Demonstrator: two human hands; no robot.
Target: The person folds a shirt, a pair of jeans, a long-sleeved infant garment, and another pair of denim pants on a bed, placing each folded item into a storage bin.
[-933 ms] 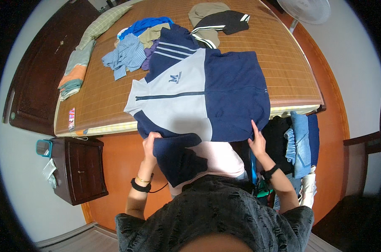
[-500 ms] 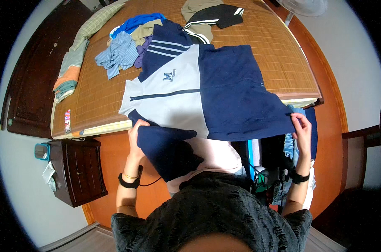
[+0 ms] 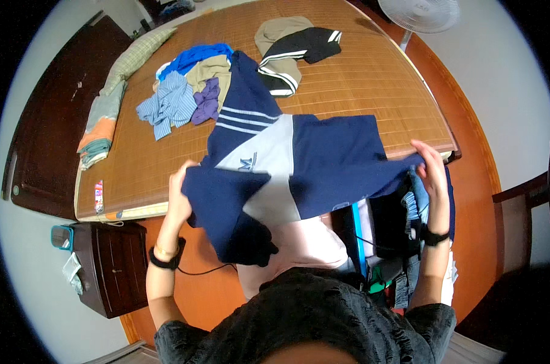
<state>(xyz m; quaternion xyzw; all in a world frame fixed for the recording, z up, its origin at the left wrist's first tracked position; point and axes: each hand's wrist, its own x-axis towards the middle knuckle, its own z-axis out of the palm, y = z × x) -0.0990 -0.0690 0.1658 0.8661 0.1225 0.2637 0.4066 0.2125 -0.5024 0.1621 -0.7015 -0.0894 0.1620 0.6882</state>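
Note:
A navy and light grey zip jacket [image 3: 336, 145] lies partly on the bed, its near side lifted off the edge toward me. My left hand [image 3: 181, 187] is closed on the jacket at its shoulder side, where a navy sleeve hangs down and covers part of the grey chest. At the hem end my right hand [image 3: 430, 167] pinches the jacket's corner, pulling the near edge taut. The far sleeve, with pale stripes, stretches away across the mat. Most of the front zip is hidden under the lifted cloth.
Crumpled clothes [image 3: 172, 100] and a khaki and black garment [image 3: 287, 54] lie farther back on the bamboo-matted bed [image 3: 348, 79]. An open case of folded clothes [image 3: 381, 242] stands by my right leg. A dark bedside cabinet [image 3: 114, 267] is at left, a white fan [image 3: 420, 12] far right.
Both hands have raised the jacket's near side, the left moving outward to the left. The near half now folds over toward the far half, covering the collar and zip.

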